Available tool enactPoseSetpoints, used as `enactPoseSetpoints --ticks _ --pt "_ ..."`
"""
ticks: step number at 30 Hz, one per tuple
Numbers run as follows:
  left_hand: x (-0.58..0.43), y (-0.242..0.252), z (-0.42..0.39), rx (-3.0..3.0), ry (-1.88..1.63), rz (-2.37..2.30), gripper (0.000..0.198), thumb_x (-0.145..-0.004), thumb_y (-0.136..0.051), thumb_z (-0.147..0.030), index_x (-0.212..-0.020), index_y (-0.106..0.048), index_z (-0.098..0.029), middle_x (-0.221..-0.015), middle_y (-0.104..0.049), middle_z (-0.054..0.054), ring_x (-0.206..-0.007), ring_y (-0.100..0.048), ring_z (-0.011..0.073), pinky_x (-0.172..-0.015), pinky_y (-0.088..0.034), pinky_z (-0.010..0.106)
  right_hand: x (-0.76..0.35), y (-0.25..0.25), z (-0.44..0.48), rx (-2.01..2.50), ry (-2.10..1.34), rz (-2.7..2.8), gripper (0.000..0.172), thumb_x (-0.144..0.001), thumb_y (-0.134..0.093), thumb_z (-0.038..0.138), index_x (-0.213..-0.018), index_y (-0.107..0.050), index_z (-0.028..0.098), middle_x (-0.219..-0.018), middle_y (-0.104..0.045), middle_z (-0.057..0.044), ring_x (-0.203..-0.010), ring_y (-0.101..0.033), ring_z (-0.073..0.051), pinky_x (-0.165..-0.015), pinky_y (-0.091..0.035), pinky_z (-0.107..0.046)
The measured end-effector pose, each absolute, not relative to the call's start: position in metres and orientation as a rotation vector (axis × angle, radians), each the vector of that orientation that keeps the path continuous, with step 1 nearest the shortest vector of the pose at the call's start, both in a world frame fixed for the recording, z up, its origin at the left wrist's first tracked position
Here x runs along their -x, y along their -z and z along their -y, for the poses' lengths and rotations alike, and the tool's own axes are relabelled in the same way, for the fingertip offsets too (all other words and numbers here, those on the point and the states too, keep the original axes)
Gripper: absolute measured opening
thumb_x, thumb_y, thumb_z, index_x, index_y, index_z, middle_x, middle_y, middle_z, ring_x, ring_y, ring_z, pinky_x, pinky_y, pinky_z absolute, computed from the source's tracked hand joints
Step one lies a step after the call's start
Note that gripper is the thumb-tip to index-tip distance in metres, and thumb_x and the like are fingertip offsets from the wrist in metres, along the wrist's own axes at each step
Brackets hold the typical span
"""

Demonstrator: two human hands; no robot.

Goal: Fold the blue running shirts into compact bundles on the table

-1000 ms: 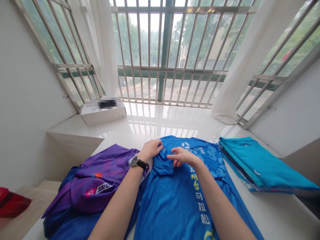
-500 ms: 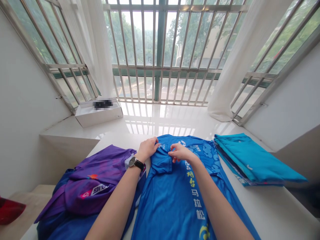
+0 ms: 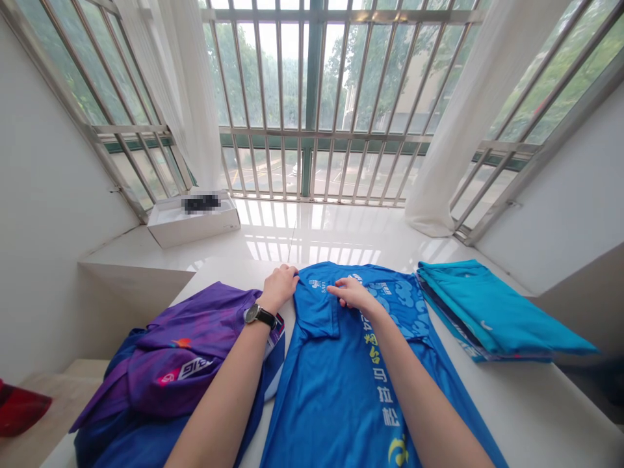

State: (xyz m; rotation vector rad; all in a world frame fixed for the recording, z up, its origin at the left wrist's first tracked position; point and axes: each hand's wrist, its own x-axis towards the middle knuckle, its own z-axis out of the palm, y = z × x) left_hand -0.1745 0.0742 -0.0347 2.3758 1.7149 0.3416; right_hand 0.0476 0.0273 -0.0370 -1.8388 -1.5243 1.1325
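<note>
Window bars [image 3: 322, 134] back the surface [image 3: 541, 390]; your shirt [image 3: 331, 390] lies between its side edges. Your left hand [image 3: 281, 286] apparently steadies the cloth; your right hand [image 3: 355, 296] extends its forefinger by the sleeve [image 3: 314, 318]; any pinch is unclear.

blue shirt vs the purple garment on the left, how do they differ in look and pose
The blue shirt is spread mostly flat with one sleeve folded inward, while the purple garment lies bunched up. The blue shirt bears a column of white and yellow characters; the purple garment shows an orange-red motif. Both carry lettering.
</note>
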Motion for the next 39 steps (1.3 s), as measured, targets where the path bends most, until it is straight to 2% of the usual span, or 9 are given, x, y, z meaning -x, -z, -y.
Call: enactPoseSetpoints --ticks 5,11,15,18,22,27,29,34,39 --pt "0.171 0.037 -0.073 -2.383 -0.335 -1.731 0.021 -0.098 -0.048 -0.031 -0.107 -0.066 -0.023 -0.115 -0.062 0.009 -0.103 -0.062 0.0247 -0.08 -0.051 0.032 -0.048 0.044 -0.031 1.779 -1.039 1.534 0.013 -0.081 -0.067 0.028 -0.083 -0.059 0.018 -0.059 -0.058 0.005 -0.05 -0.056 -0.01 -0.05 -0.044 -0.021" --pt "0.168 0.034 -0.07 -2.37 -0.418 -1.783 0.022 -0.102 -0.043 -0.03 -0.11 -0.062 -0.023 -0.116 -0.06 0.008 -0.099 -0.065 0.0221 -0.079 -0.05 0.031 -0.054 0.043 -0.03 1.809 -0.904 1.642 0.008 -0.083 -0.062 0.025 -0.08 -0.057 0.02 -0.061 -0.061 0.005 -0.049 -0.058 -0.011 -0.053 -0.043 -0.023" --pt "0.165 0.036 -0.068 -2.369 -0.403 -1.777 0.02 -0.101 -0.045 -0.028 -0.112 -0.061 -0.022 -0.117 -0.061 0.009 -0.1 -0.065 0.0227 -0.078 -0.05 0.031 -0.052 0.045 -0.028 1.893 -0.733 1.721 0.009 -0.082 -0.065 0.023 -0.076 -0.058 0.02 -0.07 -0.065 0.0 -0.065 -0.062 -0.015 -0.062 -0.042 -0.024" --pt "0.165 0.03 -0.066 -2.364 -0.479 -1.786 0.025 -0.099 -0.048 -0.027 -0.123 -0.056 -0.023 -0.125 -0.059 0.01 -0.104 -0.064 0.0242 -0.079 -0.051 0.032 -0.05 0.043 -0.025 1.95 -0.581 1.749 0.008 -0.082 -0.066 0.024 -0.086 -0.061 0.02 -0.079 -0.066 -0.004 -0.077 -0.062 -0.019 -0.066 -0.04 -0.027" --pt "0.164 -0.005 -0.055 -2.394 -0.672 -1.773 0.028 -0.097 -0.053 -0.026 -0.124 -0.056 -0.023 -0.129 -0.058 0.009 -0.112 -0.061 0.0251 -0.084 -0.051 0.032 -0.037 0.034 -0.021 1.907 -0.397 1.808 0.023 -0.09 -0.057 0.029 -0.11 -0.057 0.018 -0.093 -0.067 -0.009 -0.087 -0.062 -0.022 -0.068 -0.039 -0.028" --pt "0.18 -0.064 0.022 -2.442 -0.808 -1.697 0.025 -0.097 -0.051 -0.03 -0.12 -0.059 -0.023 -0.119 -0.065 0.006 -0.104 -0.064 0.0234 -0.088 -0.05 0.032 0.003 0.031 -0.012 1.566 -0.395 2.15 0.017 -0.093 -0.056 0.039 -0.094 -0.063 0.023 -0.085 -0.067 -0.001 -0.076 -0.06 -0.015 -0.067 -0.04 -0.025" --pt "0.195 -0.07 0.081 -2.423 -0.837 -1.665 0.023 -0.098 -0.05 -0.034 -0.117 -0.061 -0.026 -0.114 -0.067 0.005 -0.103 -0.064 0.0243 -0.09 -0.05 0.034 0.017 0.038 -0.007 1.442 -0.391 2.261 0.021 -0.092 -0.059 0.043 -0.099 -0.064 0.023 -0.092 -0.067 -0.001 -0.081 -0.06 -0.015 -0.072 -0.042 -0.024" --pt "0.239 -0.004 0.253 -1.999 -0.883 -1.748 0.021 -0.097 -0.047 -0.041 -0.092 -0.065 -0.032 -0.097 -0.071 0.004 -0.092 -0.066 0.0238 -0.083 -0.054 0.035 0.031 0.058 0.003 1.334 -0.295 2.368 0.034 -0.095 -0.055 0.041 -0.118 -0.061 0.018 -0.121 -0.061 -0.011 -0.109 -0.056 -0.022 -0.095 -0.041 -0.032" --pt "0.261 0.093 0.356 -1.489 -0.904 -1.952 0.036 -0.089 -0.056 -0.051 -0.112 -0.065 -0.024 -0.115 -0.07 0.01 -0.106 -0.066 0.0291 -0.086 -0.058 0.041 0.029 0.065 -0.001 1.348 -0.236 2.412 0.04 -0.096 -0.05 0.044 -0.123 -0.06 0.018 -0.13 -0.057 -0.014 -0.118 -0.05 -0.031 -0.103 -0.038 -0.044"
